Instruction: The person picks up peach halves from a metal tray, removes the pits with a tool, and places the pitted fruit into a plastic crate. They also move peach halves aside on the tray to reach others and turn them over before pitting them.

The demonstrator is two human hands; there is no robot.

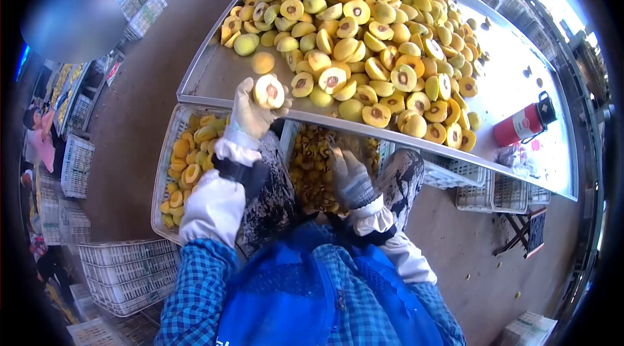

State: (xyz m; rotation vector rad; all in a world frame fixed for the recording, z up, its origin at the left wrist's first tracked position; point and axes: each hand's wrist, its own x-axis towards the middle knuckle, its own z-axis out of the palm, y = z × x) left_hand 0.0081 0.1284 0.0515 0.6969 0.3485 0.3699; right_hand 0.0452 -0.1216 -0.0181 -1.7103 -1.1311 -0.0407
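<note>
My left hand (252, 112), in a pale glove, is closed round a halved yellow peach (268, 91) at the near edge of the metal table. The cut face with its brown pit looks up. Lower and to the right, my right hand (351, 177) in a grey glove hangs over a crate of brown pits and scraps (312, 167) between my knees. Its fingers are curled together. Something thin shows at the fingertips, too small to make out. A big heap of whole and halved peaches (383, 40) lies on the table in front of both hands.
A crate of pitted peach halves (188, 170) stands by my left knee. A red flask (523, 123) lies tilted on the metal table (214, 79) at the right. Stacked white crates (130, 274) and a folding stool (525, 232) stand on the floor. A person in pink (42, 138) is far left.
</note>
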